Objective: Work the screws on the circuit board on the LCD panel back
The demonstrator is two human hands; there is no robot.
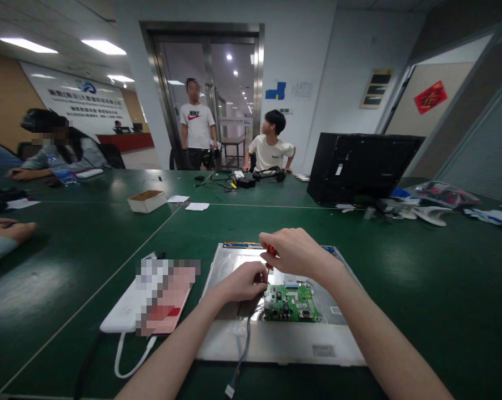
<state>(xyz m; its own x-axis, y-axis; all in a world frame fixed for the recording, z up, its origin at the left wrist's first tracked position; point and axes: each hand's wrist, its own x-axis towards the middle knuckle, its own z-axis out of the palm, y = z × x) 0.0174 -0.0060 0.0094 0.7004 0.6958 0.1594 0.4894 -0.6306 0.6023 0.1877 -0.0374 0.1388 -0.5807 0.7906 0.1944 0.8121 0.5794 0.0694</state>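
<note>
A silver metal display panel (284,341) lies flat on the green table (421,289) in front of me. A small green circuit board (290,304) sits on its middle. My right hand (295,251) is closed around a red-handled screwdriver (271,255), held upright just left of the board. My left hand (245,280) is curled with its fingertips pinched at the tool's lower end, beside the board's left edge. A grey cable (245,347) runs from the panel toward me.
A white power bank (121,314) with a phone on it lies to the left of the panel. A black monitor casing (359,164) stands at the back right, a small cardboard box (146,200) at the back left. Other people sit and stand beyond the table; someone's hand (5,229) rests at the left edge.
</note>
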